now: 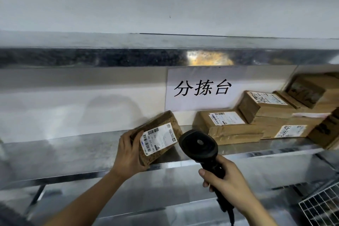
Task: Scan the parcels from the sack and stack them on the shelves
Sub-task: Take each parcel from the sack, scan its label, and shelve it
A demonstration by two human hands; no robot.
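The left hand (128, 152) grips a brown parcel (157, 134) by its near end, label up, over the metal shelf (73, 152). The right hand (225, 180) clasps a black scanner (200, 145) just beside the parcel. Stacked parcels (256, 117) lie to the right.

The metal shelf (73, 152) before me carries taped cardboard parcels (231, 130) stacked at its right end, labels facing up.

The left hand (128, 153) reaches forward on a bare forearm and grips the near end of a parcel (159, 134). The right hand (226, 180), lower and nearer, is wrapped round the handle of a scanner (199, 145), thumb on its left side.
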